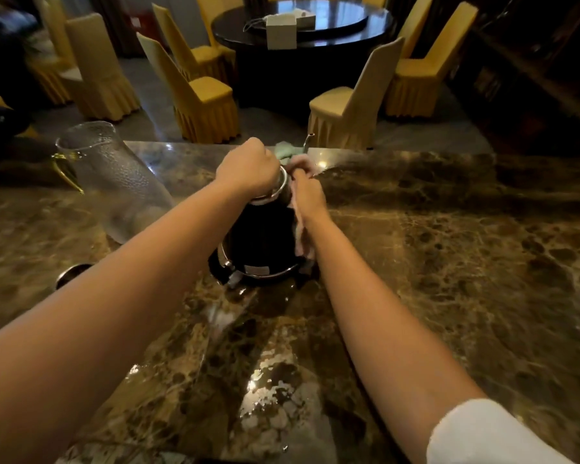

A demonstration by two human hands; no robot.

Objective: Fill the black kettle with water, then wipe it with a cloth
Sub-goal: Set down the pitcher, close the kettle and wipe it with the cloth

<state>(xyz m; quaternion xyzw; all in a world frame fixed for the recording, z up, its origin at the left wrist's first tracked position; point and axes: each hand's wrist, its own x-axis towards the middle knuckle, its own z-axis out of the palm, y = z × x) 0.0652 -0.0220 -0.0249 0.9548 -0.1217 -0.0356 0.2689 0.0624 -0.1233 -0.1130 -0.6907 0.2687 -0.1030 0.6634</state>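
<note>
The black kettle [262, 239] with a chrome rim stands upright on the brown marble counter [449, 262], on its base. My left hand [248, 169] is curled over the kettle's top and grips it at the lid. My right hand [307, 195] holds a pink cloth [300, 236] against the kettle's right side; the cloth hangs down along the body. A bit of green cloth [283, 152] shows behind the kettle, next to its thin spout [307, 142].
A clear textured glass pitcher [114, 182] with a yellowish handle stands left of the kettle. A round metal fitting [72, 274] is set in the counter at left. Beyond the counter's far edge are yellow-covered chairs [201, 98] and a dark round table [302, 31].
</note>
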